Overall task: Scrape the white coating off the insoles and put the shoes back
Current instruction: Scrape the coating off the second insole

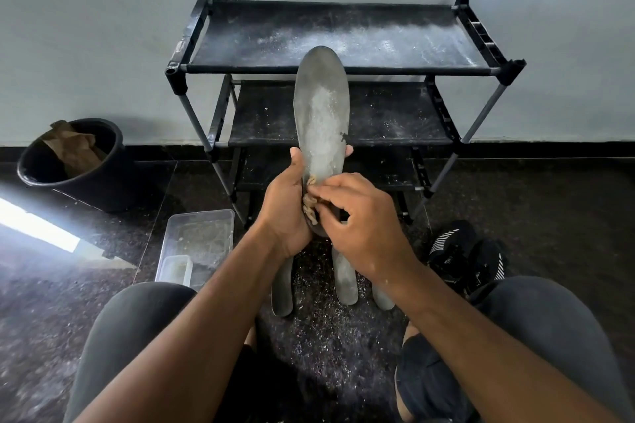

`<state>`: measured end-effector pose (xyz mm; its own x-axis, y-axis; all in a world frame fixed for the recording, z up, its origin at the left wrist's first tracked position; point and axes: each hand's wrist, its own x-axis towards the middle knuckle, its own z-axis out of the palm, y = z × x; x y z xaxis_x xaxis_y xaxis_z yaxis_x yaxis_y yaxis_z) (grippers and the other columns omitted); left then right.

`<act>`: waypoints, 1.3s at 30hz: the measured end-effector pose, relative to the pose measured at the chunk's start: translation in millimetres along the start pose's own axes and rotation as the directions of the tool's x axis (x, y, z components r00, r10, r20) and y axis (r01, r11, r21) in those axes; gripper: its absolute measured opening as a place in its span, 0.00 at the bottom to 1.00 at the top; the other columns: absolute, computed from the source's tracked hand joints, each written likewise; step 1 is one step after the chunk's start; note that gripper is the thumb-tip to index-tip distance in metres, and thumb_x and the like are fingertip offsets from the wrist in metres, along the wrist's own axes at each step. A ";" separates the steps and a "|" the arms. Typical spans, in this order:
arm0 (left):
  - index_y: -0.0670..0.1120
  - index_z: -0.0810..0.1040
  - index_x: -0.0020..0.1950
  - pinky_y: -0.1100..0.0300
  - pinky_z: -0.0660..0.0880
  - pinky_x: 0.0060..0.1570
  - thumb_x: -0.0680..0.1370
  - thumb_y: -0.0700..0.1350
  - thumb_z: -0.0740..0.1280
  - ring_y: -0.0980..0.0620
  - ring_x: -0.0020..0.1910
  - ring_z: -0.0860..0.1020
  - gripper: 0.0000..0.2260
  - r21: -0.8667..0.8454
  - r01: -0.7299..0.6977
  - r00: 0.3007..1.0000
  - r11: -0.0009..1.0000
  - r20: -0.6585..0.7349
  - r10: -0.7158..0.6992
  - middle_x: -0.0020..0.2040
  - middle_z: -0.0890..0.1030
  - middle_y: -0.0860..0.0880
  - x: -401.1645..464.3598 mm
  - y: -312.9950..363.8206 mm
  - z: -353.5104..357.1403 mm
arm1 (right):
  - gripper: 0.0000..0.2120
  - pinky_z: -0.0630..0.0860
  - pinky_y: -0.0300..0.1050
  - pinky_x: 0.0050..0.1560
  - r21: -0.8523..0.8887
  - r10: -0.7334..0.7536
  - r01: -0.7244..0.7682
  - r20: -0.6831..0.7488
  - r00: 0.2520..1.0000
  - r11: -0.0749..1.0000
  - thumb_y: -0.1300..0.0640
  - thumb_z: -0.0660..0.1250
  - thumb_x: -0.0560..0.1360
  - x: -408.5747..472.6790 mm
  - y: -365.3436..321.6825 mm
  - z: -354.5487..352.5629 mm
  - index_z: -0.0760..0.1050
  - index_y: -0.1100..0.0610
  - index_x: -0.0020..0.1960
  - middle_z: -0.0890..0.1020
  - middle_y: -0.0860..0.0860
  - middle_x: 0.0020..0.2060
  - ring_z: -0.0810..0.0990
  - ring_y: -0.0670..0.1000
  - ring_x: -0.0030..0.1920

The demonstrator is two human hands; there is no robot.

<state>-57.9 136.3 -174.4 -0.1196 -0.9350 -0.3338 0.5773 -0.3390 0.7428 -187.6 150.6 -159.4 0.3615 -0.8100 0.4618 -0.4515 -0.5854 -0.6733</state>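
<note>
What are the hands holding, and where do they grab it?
The left hand grips the grey insole near its lower end. The right hand pinches a small tan rag against it.

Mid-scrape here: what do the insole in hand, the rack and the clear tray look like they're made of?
Insole: seems thin foam or rubber, matte grey, chalky white patches left. Left hand grips it; right hand pinches a tan scrap, maybe cloth, against it. Rack: apparently metal tubes, black plastic joints, dark fabric-like shelves dusted white. Tray: see-through, glossy, likely plastic.
</note>
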 end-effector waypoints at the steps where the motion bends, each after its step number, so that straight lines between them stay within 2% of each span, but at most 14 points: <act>1: 0.41 0.75 0.75 0.56 0.78 0.62 0.86 0.65 0.47 0.50 0.62 0.81 0.34 0.001 0.000 1.000 1.000 -0.006 0.000 0.63 0.83 0.45 -0.6 1.3 -0.6 | 0.14 0.77 0.42 0.59 -0.004 0.004 -0.004 0.013 1.000 1.000 0.62 0.74 0.73 -0.8 -1.5 -1.4 0.82 0.63 0.58 0.82 0.53 0.50 0.80 0.49 0.54; 4: 0.40 0.75 0.75 0.56 0.78 0.62 0.86 0.64 0.46 0.49 0.64 0.80 0.34 0.021 0.007 1.000 1.000 -0.004 -0.007 0.66 0.82 0.45 -2.0 1.5 1.1 | 0.20 0.76 0.43 0.62 0.029 0.069 -0.071 0.051 0.996 0.997 0.61 0.76 0.72 0.6 -3.3 -4.6 0.80 0.61 0.63 0.81 0.51 0.53 0.79 0.49 0.57; 8: 0.39 0.73 0.75 0.55 0.76 0.68 0.86 0.63 0.46 0.49 0.64 0.80 0.33 0.033 0.021 0.999 0.999 0.041 -0.022 0.66 0.81 0.43 -3.5 0.6 6.1 | 0.22 0.72 0.32 0.63 0.020 0.138 -0.139 0.072 0.988 0.990 0.65 0.73 0.74 2.5 -3.9 -4.4 0.76 0.61 0.68 0.76 0.49 0.55 0.77 0.44 0.57; 10: 0.40 0.73 0.75 0.57 0.79 0.64 0.86 0.63 0.47 0.50 0.61 0.82 0.34 0.039 0.038 0.998 0.998 0.048 -0.040 0.62 0.83 0.45 -4.0 1.2 7.4 | 0.17 0.72 0.29 0.61 0.015 0.136 -0.137 0.049 0.989 0.990 0.65 0.72 0.75 2.0 -3.4 -2.2 0.79 0.62 0.64 0.74 0.48 0.54 0.76 0.43 0.55; 14: 0.42 0.76 0.74 0.60 0.82 0.49 0.86 0.64 0.46 0.53 0.50 0.84 0.33 0.054 0.010 0.999 0.998 0.033 -0.012 0.55 0.84 0.46 -2.8 2.1 5.5 | 0.08 0.79 0.43 0.58 0.043 0.071 -0.075 0.086 0.994 0.996 0.68 0.70 0.76 -2.0 1.1 3.0 0.82 0.64 0.54 0.76 0.51 0.51 0.79 0.49 0.54; 16: 0.44 0.79 0.71 0.60 0.81 0.42 0.86 0.64 0.46 0.52 0.43 0.82 0.33 -0.012 -0.020 1.000 1.000 0.008 0.020 0.52 0.82 0.46 0.1 6.0 -0.6 | 0.06 0.80 0.44 0.54 -0.024 -0.015 0.019 0.139 0.990 1.000 0.67 0.69 0.77 -7.5 0.2 6.4 0.83 0.65 0.52 0.77 0.52 0.47 0.78 0.50 0.52; 20: 0.44 0.75 0.75 0.55 0.81 0.50 0.85 0.66 0.47 0.48 0.47 0.80 0.34 -0.085 -0.004 0.999 0.996 0.043 0.008 0.53 0.79 0.43 1.0 9.1 -6.7 | 0.09 0.79 0.42 0.49 -0.139 -0.077 0.099 0.155 0.985 0.985 0.63 0.66 0.79 -9.0 -0.4 3.8 0.83 0.65 0.52 0.76 0.51 0.42 0.75 0.48 0.47; 24: 0.41 0.74 0.75 0.50 0.73 0.69 0.86 0.65 0.46 0.46 0.63 0.80 0.34 0.026 0.049 0.995 0.998 0.087 -0.051 0.63 0.82 0.42 -0.9 -4.9 3.9 | 0.08 0.78 0.36 0.54 -0.038 0.063 -0.062 0.045 0.997 0.997 0.65 0.67 0.78 0.9 5.6 -0.2 0.83 0.64 0.55 0.78 0.53 0.46 0.79 0.49 0.50; 26: 0.41 0.74 0.75 0.52 0.74 0.69 0.86 0.64 0.46 0.47 0.62 0.80 0.34 0.019 0.044 0.996 0.999 0.076 -0.045 0.63 0.82 0.43 -1.3 -2.1 3.4 | 0.08 0.77 0.37 0.57 -0.036 0.052 -0.050 0.053 0.997 0.998 0.66 0.70 0.77 0.7 2.9 2.1 0.83 0.63 0.55 0.79 0.53 0.47 0.79 0.49 0.52; 29: 0.45 0.76 0.75 0.57 0.80 0.53 0.85 0.66 0.46 0.49 0.49 0.80 0.34 -0.078 0.037 0.997 0.996 0.070 -0.031 0.53 0.81 0.43 1.8 6.7 -8.1 | 0.07 0.75 0.36 0.57 -0.052 -0.033 0.039 0.118 0.992 0.998 0.66 0.72 0.75 -8.0 2.0 4.5 0.85 0.62 0.51 0.81 0.51 0.46 0.78 0.49 0.51; 32: 0.47 0.75 0.76 0.55 0.79 0.45 0.84 0.68 0.46 0.49 0.46 0.77 0.34 -0.115 0.037 0.995 0.993 0.097 -0.026 0.52 0.78 0.44 2.1 7.5 -12.7 | 0.06 0.72 0.30 0.55 -0.086 -0.044 0.057 0.144 0.989 0.995 0.67 0.72 0.74 -9.4 8.5 1.5 0.85 0.62 0.49 0.81 0.52 0.45 0.78 0.50 0.48; 34: 0.47 0.74 0.76 0.52 0.77 0.51 0.84 0.67 0.45 0.47 0.51 0.78 0.35 -0.107 0.045 0.993 0.993 0.115 -0.033 0.58 0.79 0.43 1.8 2.2 -8.5 | 0.05 0.73 0.32 0.54 -0.110 -0.005 0.016 0.098 0.995 0.994 0.67 0.71 0.75 -7.2 14.7 -0.3 0.85 0.63 0.49 0.81 0.52 0.44 0.77 0.51 0.48; 37: 0.45 0.75 0.76 0.48 0.67 0.73 0.85 0.67 0.45 0.43 0.64 0.74 0.35 -0.099 0.040 0.994 0.994 0.107 -0.029 0.65 0.76 0.41 2.7 -4.3 -7.2 | 0.06 0.75 0.33 0.54 -0.085 0.034 -0.031 0.030 0.999 0.996 0.67 0.72 0.74 -5.3 12.7 -0.1 0.84 0.64 0.51 0.81 0.53 0.45 0.79 0.51 0.49; 39: 0.46 0.75 0.76 0.53 0.71 0.64 0.84 0.68 0.46 0.46 0.56 0.76 0.35 -0.113 0.040 0.995 0.993 0.099 -0.029 0.58 0.78 0.43 4.2 -1.9 -9.8 | 0.07 0.75 0.30 0.54 -0.023 0.012 -0.011 0.061 0.998 1.000 0.67 0.74 0.73 -9.9 7.2 3.0 0.85 0.64 0.50 0.82 0.53 0.45 0.79 0.50 0.49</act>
<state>-51.6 134.0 -182.9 -0.2156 -0.9306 -0.2958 0.6595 -0.3621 0.6588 -192.0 154.5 -170.6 0.4053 -0.8134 0.4172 -0.4741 -0.5772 -0.6649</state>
